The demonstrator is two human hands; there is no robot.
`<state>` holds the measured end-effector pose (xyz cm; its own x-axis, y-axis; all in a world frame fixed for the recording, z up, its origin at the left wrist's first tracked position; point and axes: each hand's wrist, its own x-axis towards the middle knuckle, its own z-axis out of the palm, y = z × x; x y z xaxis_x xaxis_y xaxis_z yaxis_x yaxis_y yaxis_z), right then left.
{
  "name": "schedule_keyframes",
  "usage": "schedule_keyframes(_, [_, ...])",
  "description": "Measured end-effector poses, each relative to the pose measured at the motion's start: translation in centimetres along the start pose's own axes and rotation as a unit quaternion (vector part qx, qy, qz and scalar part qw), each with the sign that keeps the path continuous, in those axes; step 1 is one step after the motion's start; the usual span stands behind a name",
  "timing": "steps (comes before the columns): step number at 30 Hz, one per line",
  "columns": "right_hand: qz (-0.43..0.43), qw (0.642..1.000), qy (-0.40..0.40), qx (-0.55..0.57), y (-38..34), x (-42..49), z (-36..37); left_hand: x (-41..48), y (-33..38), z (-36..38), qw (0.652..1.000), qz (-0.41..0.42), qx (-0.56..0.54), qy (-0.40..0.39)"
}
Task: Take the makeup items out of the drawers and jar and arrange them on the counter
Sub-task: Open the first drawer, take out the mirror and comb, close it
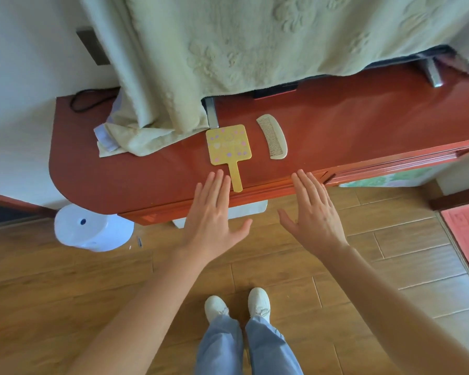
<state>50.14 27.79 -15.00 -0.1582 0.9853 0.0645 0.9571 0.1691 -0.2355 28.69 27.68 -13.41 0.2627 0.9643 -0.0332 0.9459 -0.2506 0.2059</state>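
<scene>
Hovering by counter (363,117): left hand (214,212), right hand (313,212), fingers (219,182) straight and empty; mirror (228,144), comb (272,136) on top.

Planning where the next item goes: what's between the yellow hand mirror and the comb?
In the head view, only a bare strip of red counter separates the hand mirror from the comb.
</scene>
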Motion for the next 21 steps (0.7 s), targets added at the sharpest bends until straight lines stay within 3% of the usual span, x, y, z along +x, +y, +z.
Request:
schedule_keyframes(14, [0.153,0.986,0.045,-0.043,5.0,-8.0,-10.1,1.4,11.3,-5.9,0.984,0.181,-0.004,-0.005])
schedule_keyframes(21, [0.192,0.98,0.046,-0.025,10.5,-10.7,-13.2,0.9,17.4,-5.9,0.985,0.172,-0.007,0.0])
